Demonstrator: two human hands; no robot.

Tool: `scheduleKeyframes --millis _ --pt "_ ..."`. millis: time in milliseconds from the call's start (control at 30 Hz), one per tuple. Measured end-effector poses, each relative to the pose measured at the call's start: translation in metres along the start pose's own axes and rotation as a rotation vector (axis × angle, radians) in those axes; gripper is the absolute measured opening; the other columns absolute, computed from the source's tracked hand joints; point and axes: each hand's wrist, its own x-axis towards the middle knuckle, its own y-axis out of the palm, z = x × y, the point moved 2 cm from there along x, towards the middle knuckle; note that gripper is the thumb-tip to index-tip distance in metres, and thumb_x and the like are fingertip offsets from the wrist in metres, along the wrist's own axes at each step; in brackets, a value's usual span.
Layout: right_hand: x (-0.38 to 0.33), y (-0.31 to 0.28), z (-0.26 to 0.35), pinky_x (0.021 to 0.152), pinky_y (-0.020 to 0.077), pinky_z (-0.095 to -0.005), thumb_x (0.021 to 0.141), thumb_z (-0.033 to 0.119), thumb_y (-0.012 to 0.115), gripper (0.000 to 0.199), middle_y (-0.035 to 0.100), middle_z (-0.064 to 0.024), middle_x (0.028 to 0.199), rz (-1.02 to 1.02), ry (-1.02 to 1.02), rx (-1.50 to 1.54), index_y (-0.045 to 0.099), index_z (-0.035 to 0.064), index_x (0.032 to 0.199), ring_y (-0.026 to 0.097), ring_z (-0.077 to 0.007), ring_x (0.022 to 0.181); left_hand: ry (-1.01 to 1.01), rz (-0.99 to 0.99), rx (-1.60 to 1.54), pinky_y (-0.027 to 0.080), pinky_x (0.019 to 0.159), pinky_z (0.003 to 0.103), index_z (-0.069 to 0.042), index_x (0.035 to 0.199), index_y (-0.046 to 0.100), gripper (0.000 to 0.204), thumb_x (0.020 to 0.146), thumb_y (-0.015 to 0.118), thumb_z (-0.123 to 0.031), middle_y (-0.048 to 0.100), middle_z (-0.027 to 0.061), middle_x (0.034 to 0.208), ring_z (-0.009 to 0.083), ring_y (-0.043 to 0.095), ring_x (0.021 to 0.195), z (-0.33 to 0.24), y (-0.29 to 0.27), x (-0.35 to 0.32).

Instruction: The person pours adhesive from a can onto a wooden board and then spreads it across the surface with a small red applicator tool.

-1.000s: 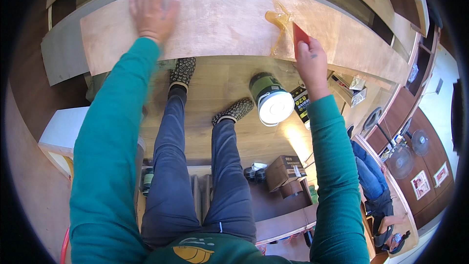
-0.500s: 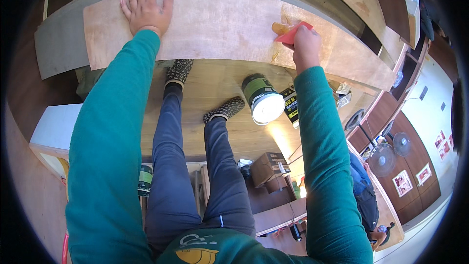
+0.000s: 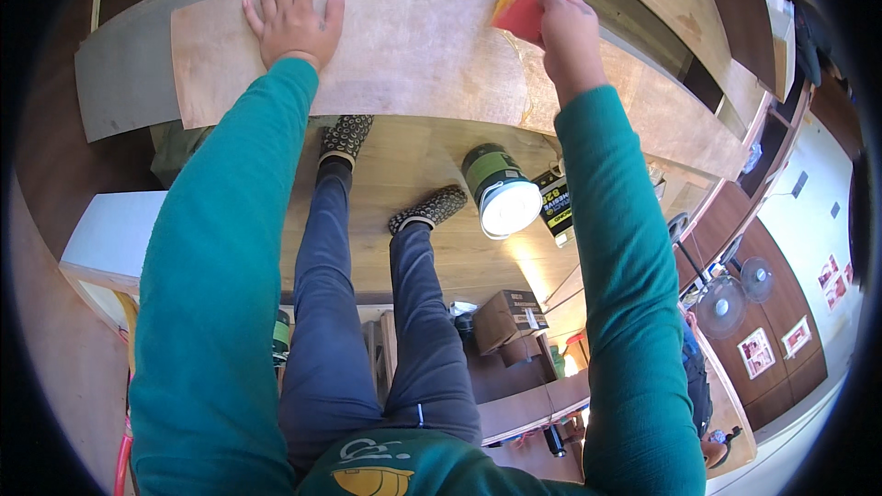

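A long thin plywood sheet (image 3: 413,50) lies across the top of a grey board (image 3: 124,83). My left hand (image 3: 296,26) rests flat on the left part of the sheet, fingers spread. At the sheet's far edge, right of the middle, my right hand (image 3: 571,44) grips a flat red spreader (image 3: 535,5). Amber glue (image 3: 502,5) coats the spreader's left edge. Below it, a wet, glossy glue line runs down the wood toward the near edge.
A green and black bucket (image 3: 491,174) with a white lid stands on the floor beyond my feet, beside a black and yellow box (image 3: 555,202). Wooden frame compartments lie behind the sheet. Nearer are a cardboard box (image 3: 507,320) and, to the right, fans (image 3: 719,305).
My right hand has moved the spreader away from me and slightly left, to the sheet's far edge. The glue blob is gone from the sheet's surface. My left hand stays flat on the wood.
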Motion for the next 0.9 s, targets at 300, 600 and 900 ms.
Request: scheduleKeyframes --millis 300,600,900 --pt "-0.092 -0.047 -0.063 0.094 0.0492 -0.0447 0.085 0.001 0.064 0.040 0.065 -0.0148 0.119 -0.011 -0.756 -0.963 0.065 0.0065 0.125 0.060 -0.0352 0.109 0.013 -0.005 0.030 0.006 0.124 0.059 -0.022 0.154 0.043 0.069 0.096 0.047 -0.058 0.037 0.0062 0.163 0.0291 0.023 0.154 0.001 0.004 -0.002" --pt "-0.066 -0.055 -0.071 0.096 0.0499 -0.0465 0.085 0.002 0.060 0.038 0.064 -0.0166 0.120 -0.039 -0.773 -0.909 0.063 0.0043 0.122 0.060 -0.0384 0.109 0.031 -0.028 0.033 0.007 0.124 0.058 -0.022 0.154 0.043 0.067 0.098 0.048 -0.058 0.036 0.0059 0.164 0.0285 0.023 0.154 0.007 0.006 -0.002" --pt "-0.011 -0.075 -0.059 0.089 0.0542 -0.0475 0.090 0.007 0.053 0.036 0.068 -0.0150 0.115 0.225 -0.585 -0.994 0.072 0.0116 0.120 0.065 -0.0407 0.102 0.052 -0.047 0.006 0.007 0.124 0.058 -0.022 0.155 0.043 0.068 0.098 0.047 -0.059 0.036 0.0064 0.164 0.0290 0.023 0.154 0.007 0.007 0.000"
